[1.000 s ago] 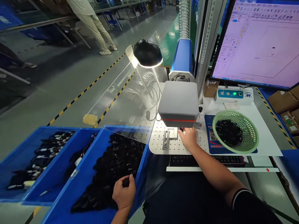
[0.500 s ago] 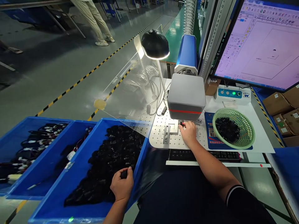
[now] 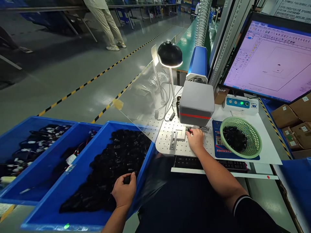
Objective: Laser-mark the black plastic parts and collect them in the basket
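My left hand point(image 3: 124, 193) hovers over the near right part of a blue bin point(image 3: 73, 184) full of small black plastic parts point(image 3: 116, 158). Its thumb and fingers pinch a small black part point(image 3: 127, 180). My right hand point(image 3: 196, 142) rests on the perforated white plate, below a grey box-shaped machine head point(image 3: 197, 100). Its fingertips are closed on a small black piece point(image 3: 188, 129) with a bit of red showing, mostly hidden by the fingers. Just left of those fingertips sits a pale square fixture block point(image 3: 180, 134), with a slotted metal bracket point(image 3: 173, 140) beside it.
Right of my arm, a green basket point(image 3: 257, 142) holds black parts on a blue mat point(image 3: 218, 147). A keyboard point(image 3: 188, 161) lies under the plate's edge. A lit lamp point(image 3: 170, 55), a clear sheet point(image 3: 138, 103) and a monitor point(image 3: 272, 61) surround the station. More blue bins hold cables point(image 3: 41, 139).
The camera view has shifted slightly, showing more of the far room. Both hands stay in nearly the same places, their grips unchanged.
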`<state>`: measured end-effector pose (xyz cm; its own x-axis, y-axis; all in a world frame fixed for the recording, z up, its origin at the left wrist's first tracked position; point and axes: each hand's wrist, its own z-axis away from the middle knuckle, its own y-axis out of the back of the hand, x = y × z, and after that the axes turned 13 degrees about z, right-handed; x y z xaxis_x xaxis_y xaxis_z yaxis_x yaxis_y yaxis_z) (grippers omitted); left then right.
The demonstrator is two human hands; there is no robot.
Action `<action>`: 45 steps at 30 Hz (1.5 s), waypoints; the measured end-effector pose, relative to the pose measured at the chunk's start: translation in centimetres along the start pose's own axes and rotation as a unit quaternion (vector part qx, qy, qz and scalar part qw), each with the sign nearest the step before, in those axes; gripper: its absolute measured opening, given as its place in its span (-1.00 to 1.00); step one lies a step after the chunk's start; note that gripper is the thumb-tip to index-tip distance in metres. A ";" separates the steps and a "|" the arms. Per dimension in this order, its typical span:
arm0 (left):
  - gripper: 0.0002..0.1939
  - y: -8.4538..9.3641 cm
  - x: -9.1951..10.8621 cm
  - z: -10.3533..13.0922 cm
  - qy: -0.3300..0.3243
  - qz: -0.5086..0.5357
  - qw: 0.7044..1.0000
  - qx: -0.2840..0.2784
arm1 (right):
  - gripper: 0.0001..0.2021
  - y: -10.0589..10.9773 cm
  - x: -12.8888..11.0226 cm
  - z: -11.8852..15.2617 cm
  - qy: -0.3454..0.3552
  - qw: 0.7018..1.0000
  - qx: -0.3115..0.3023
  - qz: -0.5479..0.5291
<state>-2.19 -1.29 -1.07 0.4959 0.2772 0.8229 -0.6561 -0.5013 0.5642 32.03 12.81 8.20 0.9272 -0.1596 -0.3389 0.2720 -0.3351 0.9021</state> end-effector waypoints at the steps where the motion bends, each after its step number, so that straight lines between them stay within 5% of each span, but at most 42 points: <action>1: -0.67 0.0 0.0 0.0 0.000 0.002 1.000 0.001 | -0.81 0.0 0.0 0.0 0.001 1.000 0.000 0.002; 14: -0.66 0.0 -0.1 -0.2 0.034 0.010 0.999 -0.011 | -0.80 1.3 0.5 0.5 -0.003 1.000 -0.028 -0.010; 19: -0.63 0.2 -0.3 -0.8 0.133 0.022 0.990 -0.037 | -0.78 3.5 3.1 3.9 0.038 0.998 -0.021 -0.048; 22: -0.61 -0.2 -0.5 -1.4 0.239 0.112 0.963 -0.062 | -0.77 5.4 4.5 7.2 0.061 0.995 -0.005 -0.077; 25: -0.62 -1.2 -0.4 -2.1 0.362 0.280 0.889 -0.026 | -0.77 7.2 5.2 11.0 0.080 0.991 -0.009 -0.105; 28: -0.67 -2.3 -0.4 -2.6 0.435 0.317 0.843 -0.006 | -0.74 7.9 5.6 14.3 0.104 0.986 -0.048 -0.121; 35: -0.82 -2.8 -1.2 -3.3 0.440 0.220 0.870 -0.022 | -0.70 7.0 6.8 16.5 0.131 0.972 -0.159 -0.112; 45: -0.80 -2.5 -1.6 -3.1 0.434 0.193 0.880 -0.012 | -0.72 7.0 7.0 16.5 0.174 0.965 -0.174 -0.085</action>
<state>-3.07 2.07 -3.60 -0.3809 0.6166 0.6890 -0.6968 -0.6812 0.2244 36.18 -5.96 7.77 0.8756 0.2117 -0.4343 0.4416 0.0139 0.8971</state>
